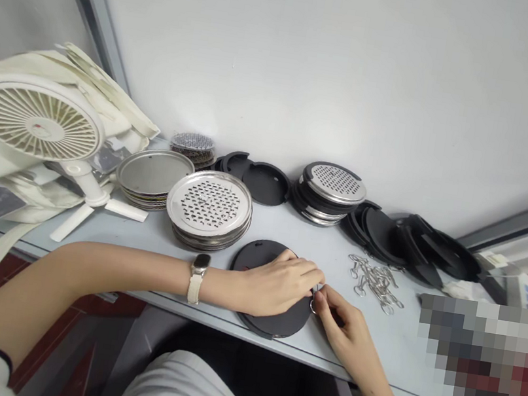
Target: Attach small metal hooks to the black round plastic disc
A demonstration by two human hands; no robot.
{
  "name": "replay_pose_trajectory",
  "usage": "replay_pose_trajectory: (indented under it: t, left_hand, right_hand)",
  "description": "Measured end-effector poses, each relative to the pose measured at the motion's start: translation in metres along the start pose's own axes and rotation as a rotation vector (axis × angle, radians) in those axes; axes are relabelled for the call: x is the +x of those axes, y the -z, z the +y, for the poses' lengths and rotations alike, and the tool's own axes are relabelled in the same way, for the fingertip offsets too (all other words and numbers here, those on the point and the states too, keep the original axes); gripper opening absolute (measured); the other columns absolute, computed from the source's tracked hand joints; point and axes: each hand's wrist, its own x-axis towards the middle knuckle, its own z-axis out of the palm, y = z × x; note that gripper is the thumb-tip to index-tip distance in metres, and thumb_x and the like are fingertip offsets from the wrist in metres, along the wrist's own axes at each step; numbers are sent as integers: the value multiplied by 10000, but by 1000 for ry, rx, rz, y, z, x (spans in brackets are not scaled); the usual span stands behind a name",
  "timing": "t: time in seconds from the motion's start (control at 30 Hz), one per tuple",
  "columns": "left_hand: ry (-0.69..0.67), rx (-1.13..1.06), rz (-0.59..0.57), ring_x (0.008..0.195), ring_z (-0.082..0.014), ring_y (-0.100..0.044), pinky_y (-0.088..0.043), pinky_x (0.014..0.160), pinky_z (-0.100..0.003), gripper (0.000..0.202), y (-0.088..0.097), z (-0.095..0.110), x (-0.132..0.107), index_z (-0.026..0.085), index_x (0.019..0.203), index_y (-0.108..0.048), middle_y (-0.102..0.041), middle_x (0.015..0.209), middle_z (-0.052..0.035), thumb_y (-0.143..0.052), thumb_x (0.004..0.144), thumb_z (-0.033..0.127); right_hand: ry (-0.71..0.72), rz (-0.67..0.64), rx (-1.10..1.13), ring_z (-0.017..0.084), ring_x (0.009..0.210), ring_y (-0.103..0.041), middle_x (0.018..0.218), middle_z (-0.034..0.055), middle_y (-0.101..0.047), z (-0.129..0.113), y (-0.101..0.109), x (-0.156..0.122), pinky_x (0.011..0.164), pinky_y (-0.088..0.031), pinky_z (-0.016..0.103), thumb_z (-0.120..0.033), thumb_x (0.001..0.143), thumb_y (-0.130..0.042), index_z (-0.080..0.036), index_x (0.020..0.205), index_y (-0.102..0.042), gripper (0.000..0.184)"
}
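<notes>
A round black disc lies flat at the front edge of the grey table. My left hand rests on top of it, fingers curled down and pressing on its right rim. My right hand meets it at that rim, thumb and fingers pinched on a small metal ring at the disc's edge. A watch with a pale strap is on my left wrist.
Loose metal ring clips lie right of the disc. Behind are a stack of perforated steel plates, plain steel plates, another perforated stack and black discs. A white fan and bag sit at left.
</notes>
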Motion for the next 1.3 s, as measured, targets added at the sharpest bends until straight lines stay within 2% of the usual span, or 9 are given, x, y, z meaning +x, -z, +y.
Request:
replay_pose_trajectory:
  t: [0.47, 0.67, 1.0, 1.3]
  left_hand:
    - [22, -26, 28, 999, -207, -527, -345, 883, -342, 183, -1, 0, 0, 137, 1073, -469, -594, 1025, -80, -435, 907, 65]
    - [23, -32, 20, 967, -197, -532, -346, 872, -338, 165, 0, 0, 0, 154, 1033, -468, -592, 994, -65, -437, 900, 61]
    - [28, -68, 42, 954, -205, -536, -339, 855, -333, 163, -3, -1, 0, 156, 1008, -466, -586, 966, -65, -412, 902, 46]
    - [35, -88, 28, 970, -206, -535, -339, 869, -338, 183, -1, -1, 0, 151, 1039, -469, -599, 998, -77, -397, 910, 44]
  right_hand:
    - [10, 16, 16, 121, 600, -358, 649, -41, -366, 0, -1, -1, 568, -315, 230, -420, 986, -378, -201, 732, -410, 337]
    - [16, 32, 24, 117, 585, -316, 638, -50, -320, 1, -3, -2, 542, -290, 230, -406, 975, -407, -210, 709, -361, 334]
    - [21, 14, -24, 114, 567, -322, 637, -56, -323, -2, -2, -2, 539, -293, 232, -363, 979, -392, -214, 744, -353, 280]
    - [15, 12, -36, 122, 577, -375, 628, -40, -388, -3, -2, -1, 549, -315, 240, -413, 995, -361, -198, 743, -426, 338]
